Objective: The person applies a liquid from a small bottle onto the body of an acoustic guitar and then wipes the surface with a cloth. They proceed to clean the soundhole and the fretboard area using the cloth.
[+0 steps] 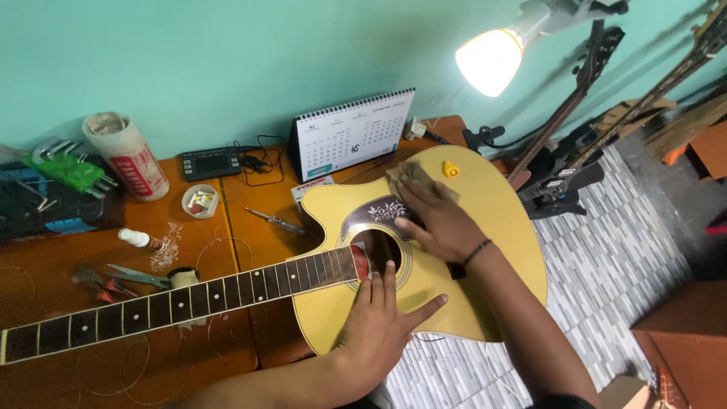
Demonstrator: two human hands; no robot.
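Observation:
A yellow acoustic guitar (496, 227) lies flat on a brown wooden table (250, 227), its dark neck (174, 299) reaching to the left. My left hand (382, 322) rests flat on the guitar's top just below the sound hole (376, 250), fingers spread. My right hand (435, 220) presses a small tan cloth (413, 176) onto the body above the sound hole, beside the dark patterned pickguard (379, 212). A small yellow piece (450, 169) sits on the upper part of the body.
On the table stand a desk calendar (354, 135), a black device (210, 162), a small cup (200, 201), a roll (129, 157), hex keys (72, 168), a screwdriver (277, 221), scissors (140, 276), and loose strings. A lit lamp (492, 57) hangs at upper right; other guitars (575, 129) lean nearby.

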